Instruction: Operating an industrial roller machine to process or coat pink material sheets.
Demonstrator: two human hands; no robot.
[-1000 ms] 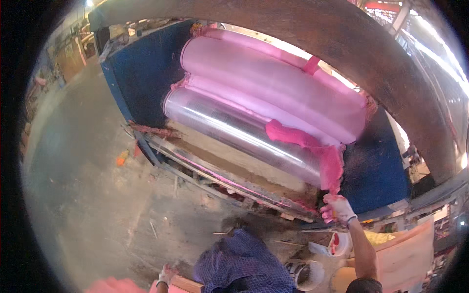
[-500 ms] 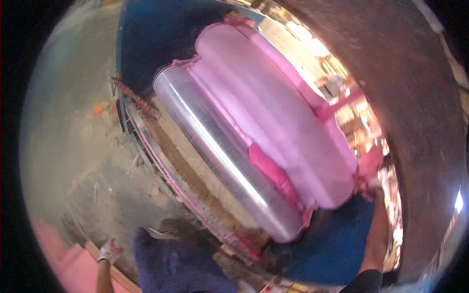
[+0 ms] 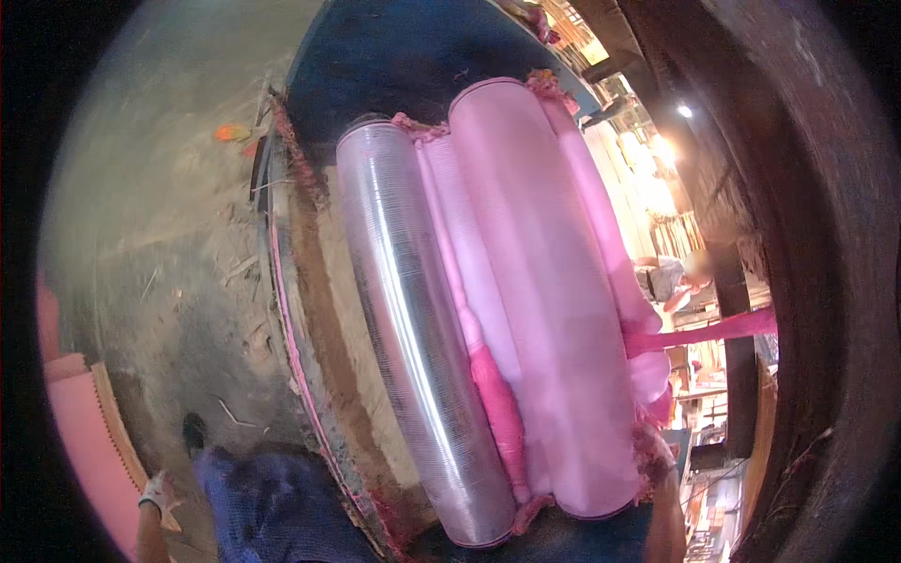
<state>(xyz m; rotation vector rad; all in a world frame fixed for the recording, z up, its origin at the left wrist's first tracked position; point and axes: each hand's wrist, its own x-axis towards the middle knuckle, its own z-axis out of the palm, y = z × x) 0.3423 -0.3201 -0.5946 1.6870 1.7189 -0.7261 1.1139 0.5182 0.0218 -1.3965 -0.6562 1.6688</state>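
Note:
A long shiny metal roller (image 3: 399,310) lies in front of me, running from far to near. Right beside it sits a thicker roller wrapped in pink fibre (image 3: 554,300), with a bright pink strand (image 3: 497,403) in the gap between them. My right hand (image 3: 663,460) reaches to the near right end of the pink roller, against a tuft of pink fluff (image 3: 648,450); its fingers are mostly hidden there. At the lower left, my left hand (image 3: 160,497), in a white glove, hangs with fingers apart and holds nothing, close to a stack of pink sheets (image 3: 80,432).
Blue machine panels (image 3: 375,66) flank the roller ends. A pink band (image 3: 704,331) stretches from the pink roller to the right. Another person (image 3: 671,281) stands beyond, near a dark post (image 3: 740,394). Orange scraps (image 3: 230,133) lie on the stained floor (image 3: 169,272).
My view has turned, so the rollers run more upright in it. My right hand remains by the pink roller's near end, my left hand by the pink sheets.

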